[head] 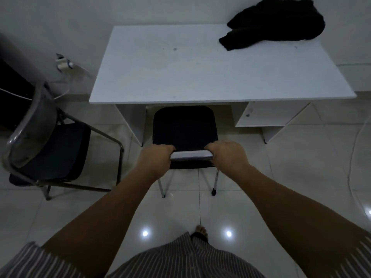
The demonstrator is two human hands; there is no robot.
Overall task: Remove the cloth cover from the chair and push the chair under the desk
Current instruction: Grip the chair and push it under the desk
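A pale tiled floor (301, 177) fills the scene, with two bright light reflections near six o'clock. At twelve o'clock stands the white table (200, 77), its top bare but for a few faint marks and the black cloth cover (277, 23), which lies bunched at the far right corner, about one o'clock, and overhangs the back edge slightly. At nine o'clock a second chair (46, 141) with a metal frame and a dark seat stands angled, apart from the table. In the centre is the chair (184, 129), uncovered, its dark seat front tucked under the table's near edge while its rear legs stand on the tiles closer to the person. Both bare forearms reach forward from the striped garment (180, 259) at six o'clock. The left hand (156, 159) and the right hand (228, 155) clasp the two ends of the chair's grey backrest top, fingers curled over it and closed on it. A white charger (64, 64) sits in a wall socket at ten o'clock.
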